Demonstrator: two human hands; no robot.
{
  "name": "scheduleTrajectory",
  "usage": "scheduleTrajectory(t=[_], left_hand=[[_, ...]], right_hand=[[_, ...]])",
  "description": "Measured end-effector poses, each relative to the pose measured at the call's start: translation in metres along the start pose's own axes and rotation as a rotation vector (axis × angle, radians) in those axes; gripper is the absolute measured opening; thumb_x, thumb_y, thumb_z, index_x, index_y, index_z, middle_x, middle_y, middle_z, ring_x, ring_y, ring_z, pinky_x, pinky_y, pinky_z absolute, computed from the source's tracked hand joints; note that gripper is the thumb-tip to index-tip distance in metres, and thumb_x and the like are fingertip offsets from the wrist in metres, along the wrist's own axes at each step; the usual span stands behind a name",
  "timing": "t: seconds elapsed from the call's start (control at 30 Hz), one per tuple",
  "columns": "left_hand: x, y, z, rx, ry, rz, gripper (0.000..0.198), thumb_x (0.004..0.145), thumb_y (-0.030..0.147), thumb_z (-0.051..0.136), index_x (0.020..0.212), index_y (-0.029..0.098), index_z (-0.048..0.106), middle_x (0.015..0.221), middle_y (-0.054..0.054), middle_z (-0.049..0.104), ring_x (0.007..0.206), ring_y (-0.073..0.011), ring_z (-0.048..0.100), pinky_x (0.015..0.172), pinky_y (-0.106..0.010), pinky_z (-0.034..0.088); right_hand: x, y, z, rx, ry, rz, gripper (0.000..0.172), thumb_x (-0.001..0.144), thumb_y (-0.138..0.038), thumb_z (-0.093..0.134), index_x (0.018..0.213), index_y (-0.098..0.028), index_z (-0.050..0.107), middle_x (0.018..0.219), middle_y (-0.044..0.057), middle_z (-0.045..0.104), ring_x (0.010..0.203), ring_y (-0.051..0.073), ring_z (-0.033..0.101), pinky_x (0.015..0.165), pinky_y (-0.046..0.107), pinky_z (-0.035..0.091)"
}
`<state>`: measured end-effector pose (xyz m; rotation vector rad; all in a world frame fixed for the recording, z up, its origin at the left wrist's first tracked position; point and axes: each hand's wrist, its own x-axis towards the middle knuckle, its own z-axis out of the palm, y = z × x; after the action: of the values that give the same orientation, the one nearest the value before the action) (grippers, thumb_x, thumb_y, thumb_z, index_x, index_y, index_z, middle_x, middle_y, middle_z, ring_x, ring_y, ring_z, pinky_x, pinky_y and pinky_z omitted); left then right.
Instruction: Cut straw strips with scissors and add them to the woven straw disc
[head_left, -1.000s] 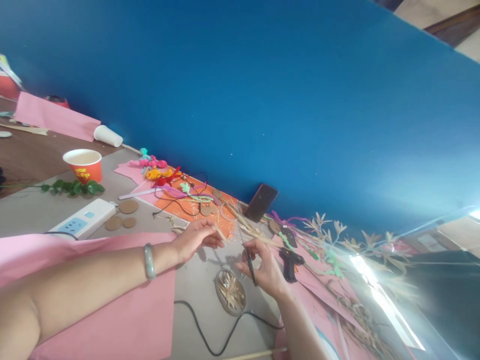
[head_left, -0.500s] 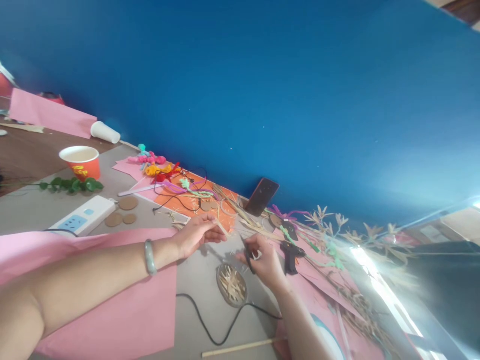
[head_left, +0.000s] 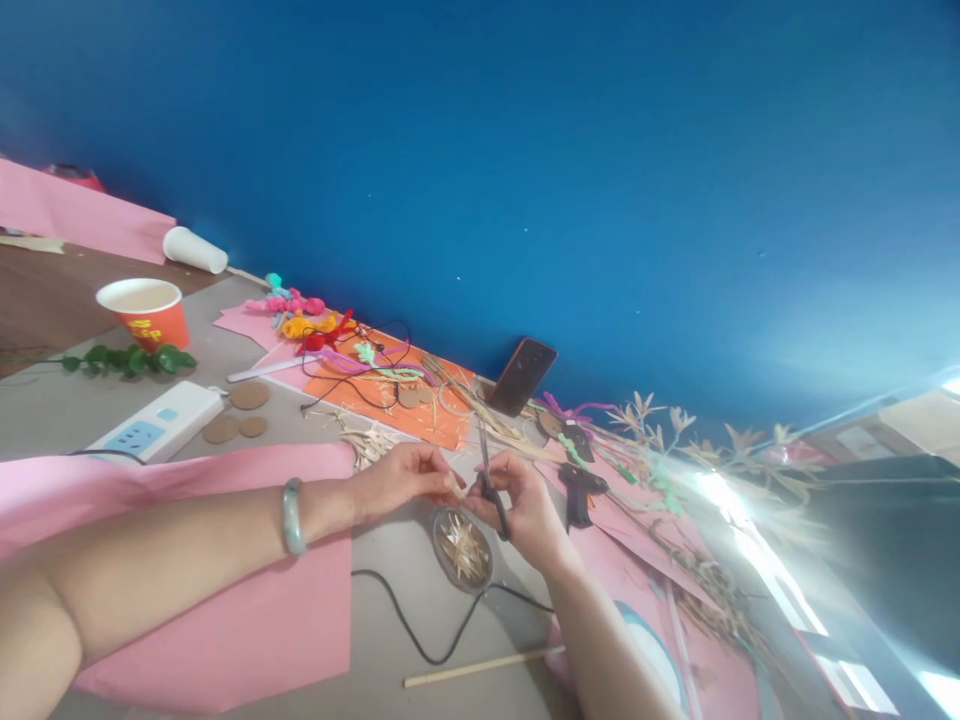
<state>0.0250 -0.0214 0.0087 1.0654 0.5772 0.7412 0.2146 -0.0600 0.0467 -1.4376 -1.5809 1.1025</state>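
Observation:
In my right hand [head_left: 523, 507] is a pair of dark scissors [head_left: 491, 492], its blades pointing up and away toward the wall. My left hand [head_left: 409, 483], with a pale green bangle [head_left: 293, 517] on the wrist, pinches a small pale strip whose outline is hard to make out. The fingertips of both hands meet, or nearly meet, over the far rim of a small oval dish [head_left: 436, 555]. Pale cut strips [head_left: 465, 550] fill that dish. Left of my fingers a bundle of similar strips [head_left: 367, 440] lies on the table.
A black glue gun [head_left: 581, 490] lies right of my right hand, with dried stems [head_left: 720, 600] beyond. A phone [head_left: 523, 376] leans on the blue wall. A black cable [head_left: 397, 620] and a thin stick [head_left: 480, 668] lie nearer. A power strip [head_left: 161, 420] and paper cup [head_left: 161, 325] stand left.
My hands have come together above the dish, the left moving right with its strip. The scissors have turned so that their blades point up. The view has shifted slightly.

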Motion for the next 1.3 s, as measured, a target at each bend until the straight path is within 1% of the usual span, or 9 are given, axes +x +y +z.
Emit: scheduleTrajectory(t=[0.1, 0.2, 0.27, 0.43, 0.63, 0.73, 0.87, 1.07, 1.3], left_hand=[[0.006, 0.012, -0.012, 0.278, 0.042, 0.006, 0.026, 0.074, 0.037, 0.065, 0.082, 0.012, 0.062, 0.072, -0.006, 0.068, 0.066, -0.0144, 0.064, 0.060, -0.024, 0.046], [0.015, 0.030, -0.035, 0.541, 0.273, 0.109, 0.021, 0.076, 0.033, 0.058, 0.079, 0.013, 0.061, 0.062, -0.001, 0.063, 0.058, -0.0117, 0.058, 0.055, -0.021, 0.042], [0.020, 0.042, -0.052, 0.699, 0.361, 0.186, 0.018, 0.074, 0.031, 0.058, 0.075, 0.014, 0.061, 0.066, -0.001, 0.063, 0.059, -0.0113, 0.057, 0.055, -0.021, 0.041], [0.020, 0.063, -0.078, 1.092, 0.284, 0.172, 0.016, 0.072, 0.028, 0.056, 0.070, 0.016, 0.065, 0.064, 0.000, 0.064, 0.055, -0.0116, 0.054, 0.052, -0.022, 0.036], [0.016, 0.047, -0.067, 1.350, 0.100, 0.145, 0.011, 0.066, 0.025, 0.060, 0.067, 0.020, 0.070, 0.069, -0.002, 0.069, 0.066, -0.0153, 0.059, 0.062, -0.024, 0.038], [0.014, 0.029, -0.056, 1.467, 0.101, 0.157, 0.014, 0.070, 0.024, 0.056, 0.067, 0.019, 0.069, 0.066, -0.004, 0.067, 0.066, -0.0171, 0.058, 0.070, -0.028, 0.038], [0.015, 0.011, -0.048, 1.555, 0.104, 0.221, 0.013, 0.072, 0.023, 0.053, 0.070, 0.017, 0.065, 0.079, -0.006, 0.066, 0.080, -0.0206, 0.057, 0.076, -0.033, 0.035], [0.016, 0.003, -0.048, 1.560, 0.127, 0.277, 0.016, 0.080, 0.018, 0.046, 0.072, 0.017, 0.060, 0.080, -0.006, 0.062, 0.077, -0.0189, 0.055, 0.073, -0.032, 0.033], [0.018, 0.002, -0.054, 1.489, 0.109, 0.295, 0.013, 0.076, 0.017, 0.049, 0.065, 0.017, 0.057, 0.069, -0.003, 0.058, 0.069, -0.0167, 0.052, 0.068, -0.030, 0.032]], right_hand=[[-0.002, -0.007, -0.010, -0.112, -0.173, 0.056, 0.034, 0.063, -0.023, 0.075, 0.084, -0.020, 0.049, 0.064, -0.003, 0.064, 0.058, 0.012, 0.056, 0.062, 0.025, 0.043], [-0.003, -0.012, -0.017, -0.254, -0.258, 0.114, 0.026, 0.064, -0.021, 0.070, 0.083, -0.020, 0.052, 0.062, -0.003, 0.063, 0.057, 0.011, 0.054, 0.061, 0.024, 0.041], [-0.004, -0.014, -0.019, -0.332, -0.301, 0.155, 0.023, 0.064, -0.020, 0.067, 0.081, -0.020, 0.053, 0.059, -0.004, 0.061, 0.054, 0.010, 0.051, 0.058, 0.023, 0.040], [-0.003, -0.012, -0.018, -0.432, -0.355, 0.207, 0.020, 0.061, -0.018, 0.065, 0.078, -0.020, 0.053, 0.054, -0.007, 0.057, 0.049, 0.008, 0.044, 0.053, 0.022, 0.035], [0.002, -0.005, -0.020, -0.365, -0.152, 0.146, 0.027, 0.065, -0.029, 0.067, 0.085, -0.020, 0.052, 0.058, -0.004, 0.060, 0.055, 0.012, 0.052, 0.055, 0.023, 0.038], [0.003, -0.002, -0.018, -0.347, -0.093, 0.148, 0.029, 0.066, -0.034, 0.068, 0.085, -0.020, 0.052, 0.055, -0.005, 0.057, 0.053, 0.012, 0.050, 0.053, 0.023, 0.038], [0.004, 0.002, -0.016, -0.355, -0.085, 0.117, 0.029, 0.065, -0.034, 0.069, 0.083, -0.019, 0.051, 0.052, -0.007, 0.053, 0.051, 0.010, 0.046, 0.052, 0.023, 0.036], [-0.001, -0.004, -0.012, -0.404, -0.149, 0.063, 0.023, 0.065, -0.020, 0.063, 0.085, -0.020, 0.051, 0.056, -0.006, 0.057, 0.051, 0.010, 0.046, 0.055, 0.023, 0.037], [-0.030, -0.029, 0.011, -0.797, -0.422, -0.118, 0.025, 0.063, -0.006, 0.056, 0.082, -0.023, 0.054, 0.069, -0.004, 0.063, 0.066, 0.013, 0.052, 0.073, 0.026, 0.034]])
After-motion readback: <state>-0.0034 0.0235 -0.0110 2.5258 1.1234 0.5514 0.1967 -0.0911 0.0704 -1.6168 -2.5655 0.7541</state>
